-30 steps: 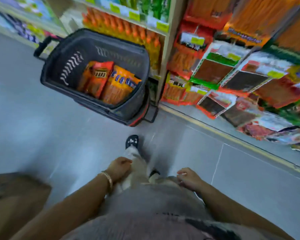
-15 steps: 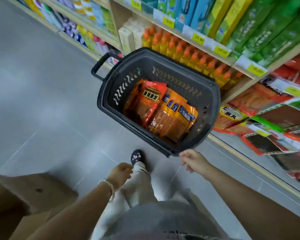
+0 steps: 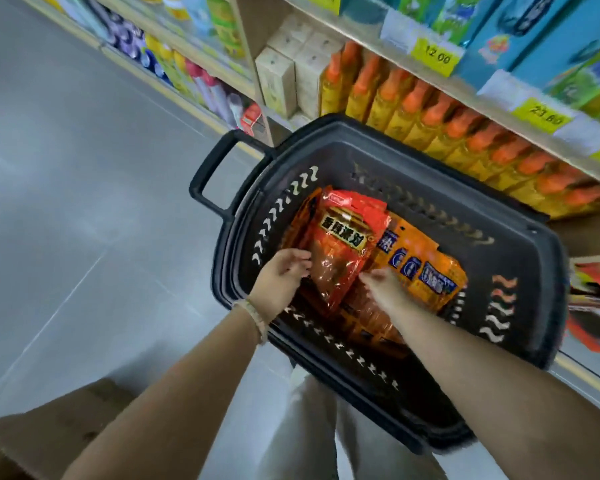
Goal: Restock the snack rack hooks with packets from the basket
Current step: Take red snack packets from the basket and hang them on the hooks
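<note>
The dark plastic basket (image 3: 534, 265) occupies the centre and 3 o'clock part of the view, standing on the grey floor (image 3: 84, 202), with its handle (image 3: 205, 174) projecting at the basket's 10 o'clock side. The basket contains snack packets only. A red packet (image 3: 343, 244) with a black-and-yellow label lies on top toward 11 o'clock, and it overlaps a stack of orange packets (image 3: 426, 258) that extends toward 3 o'clock. Both forearms reach over the near rim into the basket. The left hand (image 3: 279, 282), which has a bracelet (image 3: 253, 317) at the wrist, sets extended, close-set fingers (image 3: 298, 258) against the red packet's 9 o'clock edge. The right hand (image 3: 383, 289) meets the same packet at its 4 o'clock edge, above the orange stack. Its fingertips are tucked at the seam, so it cannot be determined whether they grip. Orange-capped bottles (image 3: 447, 123) line the shelf at 1 o'clock. Hanging snack packets (image 3: 596, 306), blurred, show at the 3 o'clock frame edge. A cardboard box (image 3: 49, 427) sits at 7 o'clock.
</note>
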The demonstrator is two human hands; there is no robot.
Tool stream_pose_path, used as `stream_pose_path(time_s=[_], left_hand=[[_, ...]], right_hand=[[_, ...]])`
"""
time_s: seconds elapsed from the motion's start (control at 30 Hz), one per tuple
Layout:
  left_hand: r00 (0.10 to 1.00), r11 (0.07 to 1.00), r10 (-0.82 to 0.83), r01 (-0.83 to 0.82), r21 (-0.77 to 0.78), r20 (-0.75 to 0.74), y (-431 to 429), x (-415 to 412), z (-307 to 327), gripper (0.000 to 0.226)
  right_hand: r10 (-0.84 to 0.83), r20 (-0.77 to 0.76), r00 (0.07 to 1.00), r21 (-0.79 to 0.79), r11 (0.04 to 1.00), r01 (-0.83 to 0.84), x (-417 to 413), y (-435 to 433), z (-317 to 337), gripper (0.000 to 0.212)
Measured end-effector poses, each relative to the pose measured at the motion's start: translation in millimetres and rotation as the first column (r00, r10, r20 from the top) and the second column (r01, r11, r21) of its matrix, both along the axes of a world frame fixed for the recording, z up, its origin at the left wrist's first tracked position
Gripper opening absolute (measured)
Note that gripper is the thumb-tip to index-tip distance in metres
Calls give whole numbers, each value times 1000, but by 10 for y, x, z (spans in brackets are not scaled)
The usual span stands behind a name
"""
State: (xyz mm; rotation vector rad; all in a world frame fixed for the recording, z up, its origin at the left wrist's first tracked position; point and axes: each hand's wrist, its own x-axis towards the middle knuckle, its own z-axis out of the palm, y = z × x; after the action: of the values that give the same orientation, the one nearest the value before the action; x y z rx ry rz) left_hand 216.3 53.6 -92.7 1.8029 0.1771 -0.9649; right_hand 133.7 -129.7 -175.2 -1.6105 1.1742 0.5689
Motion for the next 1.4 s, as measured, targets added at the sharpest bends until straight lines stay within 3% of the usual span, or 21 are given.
stream_pose_path(time_s=[0.1, 0.2, 0.37, 0.47, 0.6, 0.67, 0.77, 0.83, 0.93, 1.03, 1.13, 1.23, 1.4], left_hand=[[998, 995, 6, 0, 104, -55, -52, 70, -318, 14], [991, 982, -43, 65, 176, -124, -20, 76, -528, 17], [987, 987, -38, 62, 148, -159, -25, 122, -572, 19], [986, 986, 8, 20, 166, -164, -25, 112, -553, 23], [991, 979, 30, -2, 202, -134, -30, 120, -556, 38], [986, 977, 82, -51, 208, -142, -42, 148, -551, 52], [944, 977, 154, -101, 188, -292, -49, 225, -476, 84], [898, 993, 102, -64, 104, -428, -9, 268, -437, 96], [947, 986, -42, 91, 142, -317, 37, 305, -442, 55], [994, 944, -74, 95, 316, -77, 102, 368, -518, 25], [999, 950, 5, -19, 311, 48, 149, 379, -504, 10], [996, 943, -48, 21, 332, 72, 174, 339, -530, 11], [987, 900, -159, 144, 411, 1, 144, 346, -596, 12]], right_hand=[[-57, -82, 995, -21, 998, 56, 226, 41, -339, 57], [-80, -162, 983, -67, 995, 70, 390, 94, -546, 67], [1, -83, 997, -240, 970, -21, 294, 121, -531, 38], [-105, 23, 994, -272, 956, 107, 132, 120, -367, 34], [-503, 75, 861, 54, 864, 501, 24, -33, -161, 41], [-594, 57, 803, 166, 798, 579, -15, -198, -54, 43], [-585, 38, 810, 321, 775, 545, -28, -392, 69, 42], [-505, 36, 862, 430, 787, 443, 13, -417, 148, 34], [-380, 22, 925, 477, 817, 324, 113, -393, 156, 37], [-258, 46, 965, 402, 889, 219, 250, -335, 52, 41], [-258, 99, 961, 171, 956, 239, 371, -242, -145, 27], [-247, 43, 968, -88, 964, 250, 477, -155, -371, 36], [-150, -26, 988, -227, 964, 140, 599, -71, -597, 42]])
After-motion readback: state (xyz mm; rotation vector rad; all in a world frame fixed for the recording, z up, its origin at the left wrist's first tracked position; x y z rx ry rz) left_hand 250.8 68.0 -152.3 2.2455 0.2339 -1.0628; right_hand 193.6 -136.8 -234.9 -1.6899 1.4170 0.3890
